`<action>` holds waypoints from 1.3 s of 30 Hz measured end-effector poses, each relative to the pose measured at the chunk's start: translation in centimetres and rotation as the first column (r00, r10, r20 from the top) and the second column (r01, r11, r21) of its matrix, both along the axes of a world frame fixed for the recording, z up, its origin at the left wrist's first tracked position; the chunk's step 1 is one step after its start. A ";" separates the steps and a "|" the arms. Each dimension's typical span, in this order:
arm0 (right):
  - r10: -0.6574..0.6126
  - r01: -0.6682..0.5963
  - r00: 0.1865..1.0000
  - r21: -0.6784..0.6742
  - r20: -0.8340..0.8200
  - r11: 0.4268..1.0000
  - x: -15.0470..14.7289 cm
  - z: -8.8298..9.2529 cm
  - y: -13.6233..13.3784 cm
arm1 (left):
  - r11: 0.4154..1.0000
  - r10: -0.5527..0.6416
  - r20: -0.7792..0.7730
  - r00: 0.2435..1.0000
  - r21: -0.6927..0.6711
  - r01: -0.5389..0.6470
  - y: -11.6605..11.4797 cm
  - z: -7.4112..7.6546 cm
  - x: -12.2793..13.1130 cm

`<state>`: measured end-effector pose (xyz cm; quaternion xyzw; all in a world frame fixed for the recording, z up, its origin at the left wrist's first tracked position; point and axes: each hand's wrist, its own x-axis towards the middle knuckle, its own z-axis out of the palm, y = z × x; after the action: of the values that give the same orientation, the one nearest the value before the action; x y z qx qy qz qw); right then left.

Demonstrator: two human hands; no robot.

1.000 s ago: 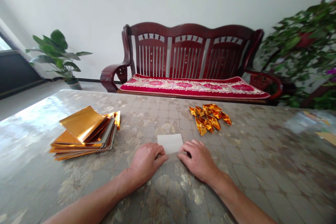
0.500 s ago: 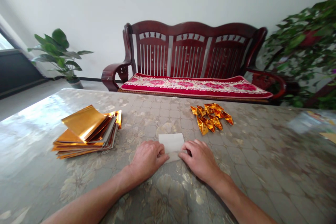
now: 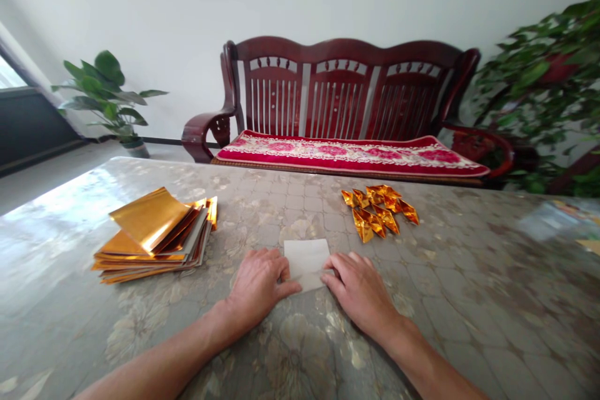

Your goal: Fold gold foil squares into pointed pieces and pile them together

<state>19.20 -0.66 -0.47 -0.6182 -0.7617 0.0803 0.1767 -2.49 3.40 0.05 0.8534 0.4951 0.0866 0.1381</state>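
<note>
A pale square paper sheet [image 3: 306,261] lies on the table between my hands, with a fold along its lower part. My left hand [image 3: 260,281] grips its left side, and the fingertips of my right hand [image 3: 357,292] hold its lower right corner. Up to the left sits a loose stack of gold foil sheets [image 3: 152,239], its top sheet curling upward. Beyond my right hand lies a small heap of folded gold foil pieces [image 3: 379,214], apart from both hands.
The marbled, glossy tabletop [image 3: 262,215] has its far edge just before a dark red wooden bench [image 3: 337,94] with a red cushion. Potted plants [image 3: 105,90] stand at the left, and a leafy plant [image 3: 539,81] stands at the right.
My right hand sits slightly lower on the sheet, and my left hand has shifted a little. The whole view has drifted slightly, and the sheet remains between my hands.
</note>
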 end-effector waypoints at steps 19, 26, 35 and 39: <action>0.031 -0.032 0.999 0.037 0.013 0.999 0.1 -0.5 -0.2 | 0.990 -0.095 0.136 0.986 -0.091 0.108 0.8 1.0 -1.5; 0.053 -0.055 0.998 0.068 0.040 0.996 0.1 -0.4 -0.4 | 0.989 -0.076 0.147 0.986 -0.112 0.093 1.1 1.0 -1.4; 0.041 -0.043 0.999 0.059 0.035 0.997 0.2 -0.5 -0.3 | 0.993 -0.002 0.127 0.992 -0.120 0.017 0.8 1.2 -1.1; 0.025 -0.026 1.000 0.065 0.014 0.998 0.3 -0.7 -0.2 | 0.992 0.010 0.115 0.993 -0.129 0.005 0.6 1.4 -1.0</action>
<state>19.53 -0.85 -1.17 -0.6028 -0.7728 0.0537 0.1909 -3.45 4.00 1.41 0.8356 0.4921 0.1036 0.2211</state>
